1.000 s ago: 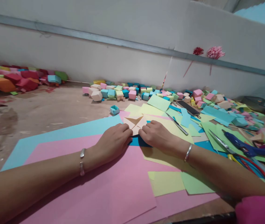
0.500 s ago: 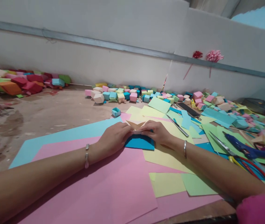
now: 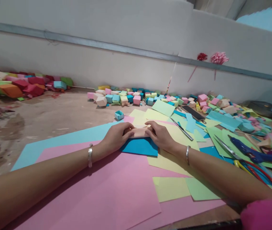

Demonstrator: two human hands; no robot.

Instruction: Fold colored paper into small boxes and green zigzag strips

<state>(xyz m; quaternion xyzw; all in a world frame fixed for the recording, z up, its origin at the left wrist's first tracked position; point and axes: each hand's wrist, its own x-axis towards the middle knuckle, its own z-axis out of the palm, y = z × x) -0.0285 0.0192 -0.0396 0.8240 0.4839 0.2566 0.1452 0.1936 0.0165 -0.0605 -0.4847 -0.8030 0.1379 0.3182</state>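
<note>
A small peach piece of folded paper (image 3: 139,132) is held between my two hands, over a dark blue paper sheet (image 3: 139,147). My left hand (image 3: 116,135) pinches its left end, thumb towards me. At the right end the fingers of my right hand (image 3: 160,135) are curled round it. Part of its far side is hidden by the fingers. Under the blue sheet lie a large pink sheet (image 3: 102,188) and pale yellow sheets (image 3: 174,164). A small open turquoise paper box (image 3: 119,115) stands just beyond my left hand.
Many small folded paper boxes (image 3: 136,100) line the wall, with a brighter heap (image 3: 32,86) at far left. To the right lie a phone (image 3: 193,113), a slim metal tool (image 3: 182,129), scissors (image 3: 229,147), a blue glue gun (image 3: 246,148) and paper scraps.
The peach paper's raised, pointed flaps now look flattened into a narrow strip facing me. Both hands have shifted slightly, with the fingers moved outward to its ends.
</note>
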